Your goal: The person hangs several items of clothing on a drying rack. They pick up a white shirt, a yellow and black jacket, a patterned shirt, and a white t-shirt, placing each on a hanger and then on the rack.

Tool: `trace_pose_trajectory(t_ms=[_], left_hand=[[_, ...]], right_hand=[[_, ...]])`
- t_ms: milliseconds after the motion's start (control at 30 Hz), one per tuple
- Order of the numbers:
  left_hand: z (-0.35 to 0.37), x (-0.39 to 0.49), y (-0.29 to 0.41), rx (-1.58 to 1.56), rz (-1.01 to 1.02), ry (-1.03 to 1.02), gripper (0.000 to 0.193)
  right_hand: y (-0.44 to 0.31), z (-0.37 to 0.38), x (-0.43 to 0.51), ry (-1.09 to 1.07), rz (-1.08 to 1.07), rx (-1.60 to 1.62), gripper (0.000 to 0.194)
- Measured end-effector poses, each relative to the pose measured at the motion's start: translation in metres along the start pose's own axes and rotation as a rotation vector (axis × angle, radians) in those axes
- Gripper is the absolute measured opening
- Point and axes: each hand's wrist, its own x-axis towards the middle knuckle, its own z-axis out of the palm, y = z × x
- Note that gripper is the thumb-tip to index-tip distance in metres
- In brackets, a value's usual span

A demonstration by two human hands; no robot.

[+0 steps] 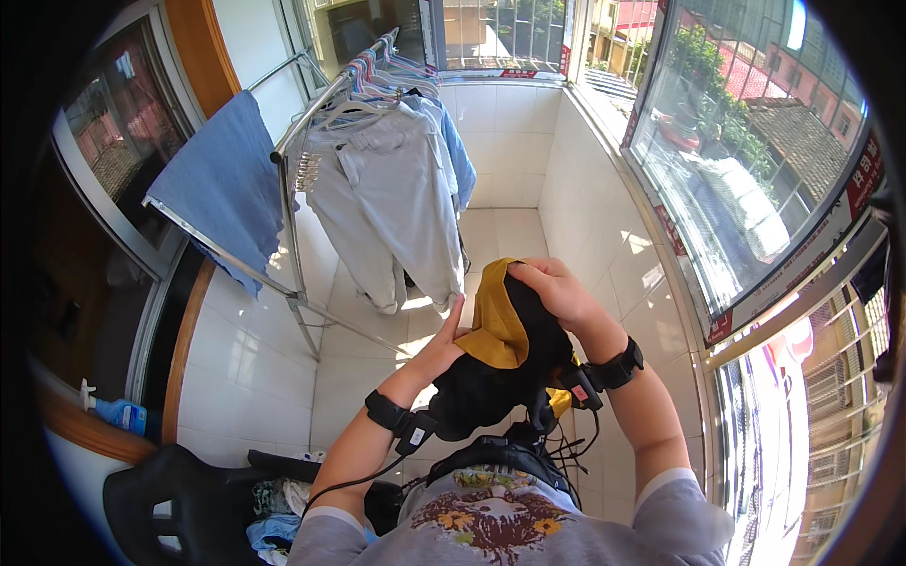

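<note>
A black garment with a mustard-yellow band hangs between my two hands in front of my body. My right hand grips the upper right edge, its thumb on the yellow band. At the band's lower left edge, my left hand holds on with its thumb pointing up; its other fingers are largely hidden by the cloth. The black part droops below toward my waist, and another yellow bit shows near my right wrist. Each wrist wears a black strap with a cabled module.
Light grey trousers and other clothes hang on a metal drying rack ahead. A blue cloth lies over its side bar. A black chair holds clothes at lower left, near a spray bottle. An open window stands right.
</note>
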Motion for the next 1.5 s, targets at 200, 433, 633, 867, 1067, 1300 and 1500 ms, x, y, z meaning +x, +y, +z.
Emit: trace_pose_trajectory(t_ms=[200, 433, 633, 867, 1067, 1300, 1500], left_hand=[[-0.022, 0.03, 0.037, -0.024, 0.185, 0.236, 0.025], [-0.056, 0.089, 0.09, -0.034, 0.25, 0.144, 0.022], [-0.099, 0.172, 0.122, 0.114, 0.231, 0.075, 0.021], [-0.153, 0.221, 0.143, 0.1, 0.13, 0.323, 0.022], [-0.182, 0.235, 0.154, 0.096, 0.117, 0.528, 0.021], [-0.199, 0.255, 0.156, 0.052, 0.122, 0.585, 0.019], [-0.204, 0.248, 0.16, -0.04, 0.223, 0.486, 0.022]], right_hand=[[-0.01, -0.045, 0.074, -0.151, 0.056, -0.184, 0.036], [-0.046, -0.113, 0.246, -0.487, -0.29, -0.437, 0.042], [-0.097, -0.115, 0.481, -0.075, -0.408, -0.689, 0.034], [-0.112, -0.09, 0.705, 0.064, -0.681, -0.862, 0.029], [-0.101, -0.07, 0.79, -0.012, -0.525, -1.079, 0.031], [-0.151, -0.135, 0.742, 0.286, -0.756, -1.157, 0.026], [-0.105, -0.271, 0.557, 0.603, -0.597, -0.963, 0.021]])
